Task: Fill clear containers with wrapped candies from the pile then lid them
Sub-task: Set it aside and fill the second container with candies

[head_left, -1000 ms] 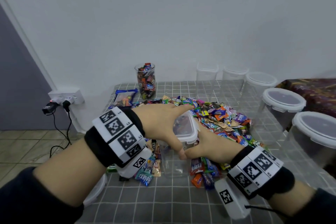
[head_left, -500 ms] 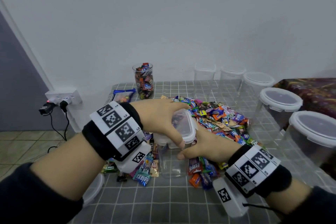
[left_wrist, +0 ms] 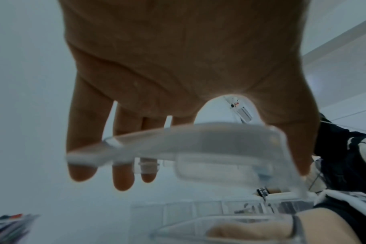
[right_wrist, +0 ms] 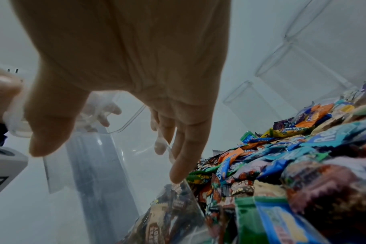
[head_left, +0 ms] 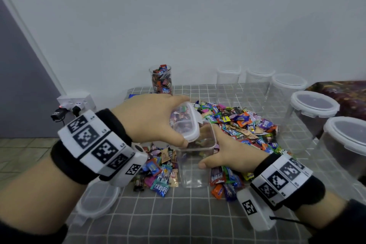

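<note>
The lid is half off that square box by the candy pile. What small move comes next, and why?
Probably lift the lid clear and set it aside. The left hand holds it tilted above the box, whose mouth is partly uncovered, while the right hand steadies the box wall. The box looks empty, so it needs candy first.

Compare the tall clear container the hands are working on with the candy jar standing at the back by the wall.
The clear container looks empty; the candy jar is full of wrapped candies. The container is square-sided and steadied by the right hand, while the jar is round and untouched. The left hand holds a lid tilted above the container; the jar has none. Both are transparent and upright on the checked tablecloth.
</note>
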Available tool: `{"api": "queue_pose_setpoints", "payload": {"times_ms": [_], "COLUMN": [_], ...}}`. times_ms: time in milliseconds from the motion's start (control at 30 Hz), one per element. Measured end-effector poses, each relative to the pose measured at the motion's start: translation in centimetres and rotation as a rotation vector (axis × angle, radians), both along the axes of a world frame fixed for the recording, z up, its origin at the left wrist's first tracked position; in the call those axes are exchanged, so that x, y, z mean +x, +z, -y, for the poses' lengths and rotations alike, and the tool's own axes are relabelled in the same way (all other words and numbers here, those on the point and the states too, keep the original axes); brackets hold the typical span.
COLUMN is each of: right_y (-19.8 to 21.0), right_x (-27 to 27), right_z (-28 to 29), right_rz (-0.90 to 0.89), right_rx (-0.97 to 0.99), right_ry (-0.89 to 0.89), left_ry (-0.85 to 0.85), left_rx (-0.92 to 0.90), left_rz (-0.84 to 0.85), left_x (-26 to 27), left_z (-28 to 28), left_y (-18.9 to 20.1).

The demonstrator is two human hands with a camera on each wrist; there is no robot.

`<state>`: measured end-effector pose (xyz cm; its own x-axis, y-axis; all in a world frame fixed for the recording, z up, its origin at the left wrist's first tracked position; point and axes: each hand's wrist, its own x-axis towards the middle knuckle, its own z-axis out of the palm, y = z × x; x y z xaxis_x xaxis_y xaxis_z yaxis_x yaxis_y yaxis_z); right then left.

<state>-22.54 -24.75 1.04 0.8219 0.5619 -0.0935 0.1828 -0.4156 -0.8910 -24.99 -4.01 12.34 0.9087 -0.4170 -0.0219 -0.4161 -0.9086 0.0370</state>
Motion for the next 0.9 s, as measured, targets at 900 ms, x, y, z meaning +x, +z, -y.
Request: {"api": "queue_pose_setpoints", "payload": {"times_ms": [900], "right_y": [1.1], "right_x": [-1.2], "right_z": [-0.7], "right_rz": [-0.025], "right_rx": [-0.043], "right_ry": [-0.04], "left_ry": [0.543], "left_rx": [0.283], "left_rz": [-0.531], "left_x": [-4.6], "left_z": [-12.9], "left_y": [-11.6]}}
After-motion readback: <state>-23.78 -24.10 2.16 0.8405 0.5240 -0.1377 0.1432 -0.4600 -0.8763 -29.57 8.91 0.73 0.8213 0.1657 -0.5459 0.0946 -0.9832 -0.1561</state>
